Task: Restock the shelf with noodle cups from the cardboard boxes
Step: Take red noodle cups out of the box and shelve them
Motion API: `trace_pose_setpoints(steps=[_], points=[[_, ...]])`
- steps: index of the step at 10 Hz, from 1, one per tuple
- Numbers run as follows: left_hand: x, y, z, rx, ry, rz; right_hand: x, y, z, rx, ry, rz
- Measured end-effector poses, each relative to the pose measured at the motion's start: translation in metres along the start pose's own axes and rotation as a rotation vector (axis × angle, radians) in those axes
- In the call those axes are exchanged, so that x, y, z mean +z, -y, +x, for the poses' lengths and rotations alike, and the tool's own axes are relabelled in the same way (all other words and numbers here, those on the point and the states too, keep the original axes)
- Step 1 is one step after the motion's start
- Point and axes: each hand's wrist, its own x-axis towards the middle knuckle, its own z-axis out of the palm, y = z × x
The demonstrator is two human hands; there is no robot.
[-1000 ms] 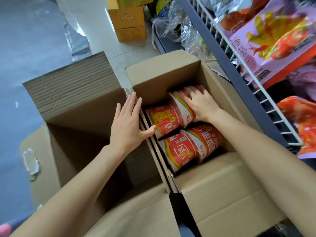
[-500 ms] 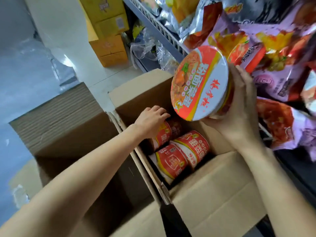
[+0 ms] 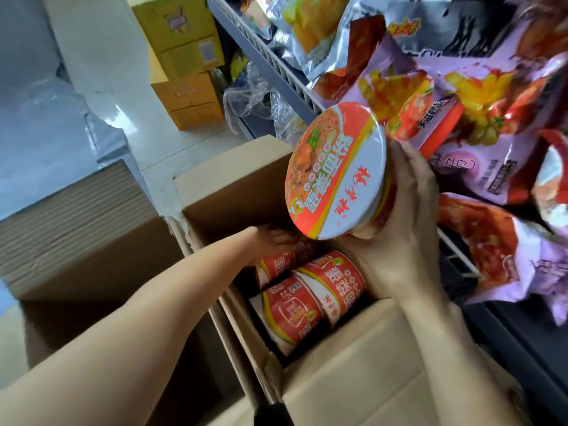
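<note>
Head view: the right hand [image 3: 402, 229] holds 1 noodle cup [image 3: 336, 172] — fingers curled round its side, above the open cardboard box [image 3: 353, 364]. The left hand [image 3: 276, 239] reaches among the cups inside [image 3: 310, 296] — its grip cannot be told.

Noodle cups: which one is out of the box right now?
The cup gripped by the right hand, held above the box with its lid facing the camera. The other cups lie on their sides inside the box, where the left hand reaches.
</note>
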Motion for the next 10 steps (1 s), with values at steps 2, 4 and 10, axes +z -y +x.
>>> trace_pose_setpoints(steps=[2, 4, 10], points=[[0.022, 0.023, -0.003, -0.169, -0.155, 0.337, -0.006, 0.005, -0.001, 0.061, 0.009, 0.068], [0.028, 0.003, -0.083, -0.209, -0.667, -0.032, -0.033, 0.041, 0.000, 0.157, -0.040, 0.075], [0.020, -0.190, -0.321, 0.068, -1.509, -1.801, -0.241, 0.185, -0.044, 0.632, -0.211, 0.920]])
